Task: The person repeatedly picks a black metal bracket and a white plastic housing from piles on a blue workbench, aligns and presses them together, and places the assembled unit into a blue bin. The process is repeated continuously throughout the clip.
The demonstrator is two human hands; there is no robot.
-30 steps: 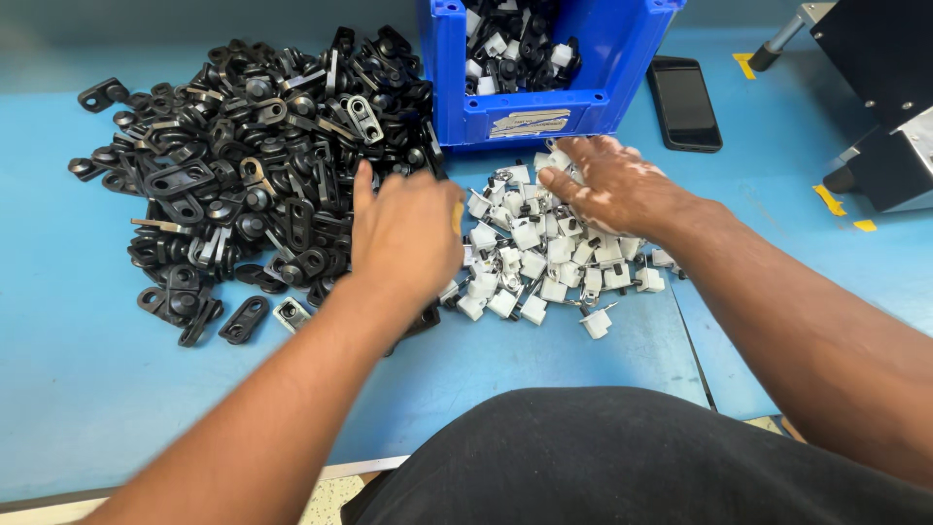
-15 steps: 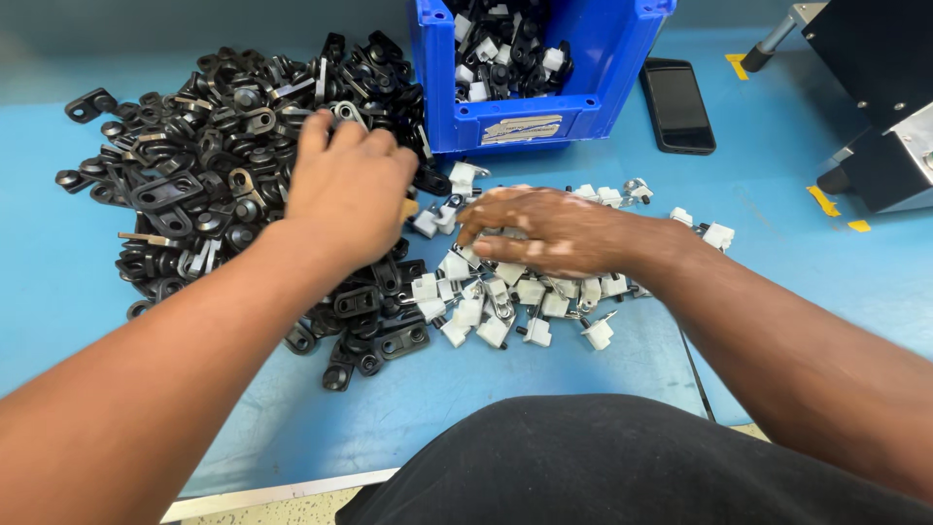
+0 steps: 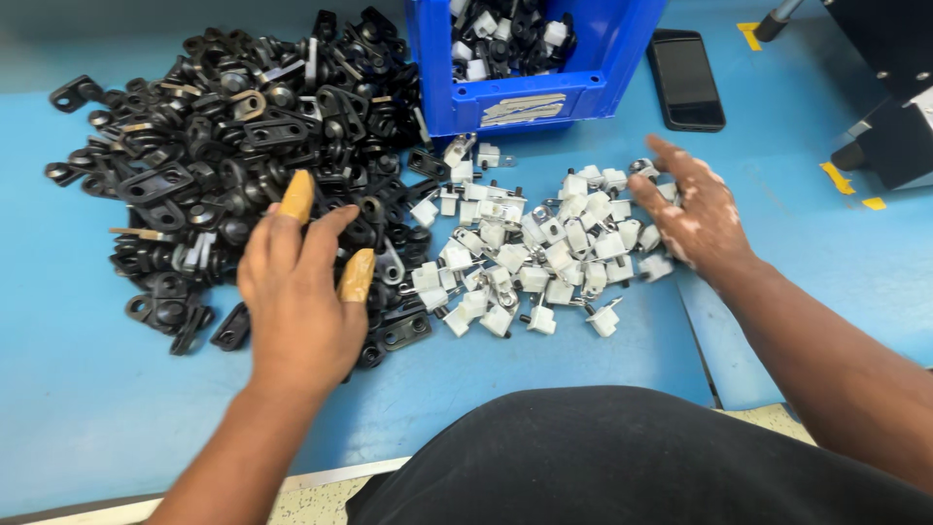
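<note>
The left hand lies palm down on the near right edge of the black pile, fingers spread and loose, gripping nothing. Tan finger cots cover two of its fingertips. The right hand rests flat at the right edge of the white pile, fingers apart, also closed on nothing; its fingertips touch the outermost white pieces.

The black pile spreads over the far left of the blue bench; the white pile sits in the middle, just beside it, and the two meet near the left hand. A blue bin stands at the far edge, just beyond both piles, holding a mix of black and white pieces. A dark phone lies right of the bin, and part of a black machine shows at the far right.

The black pieces look like flat stamped tabs with a hole at one end: stiff, light, and apt to tangle and drag neighbours along. Pinching one by its flat body or hooking the eyelet should hold best. The white pieces look like small hard plastic blocks with a thin metal pin, light and easily scattered; the block is probably the safer grip, since the pin may bend or prick.
</note>
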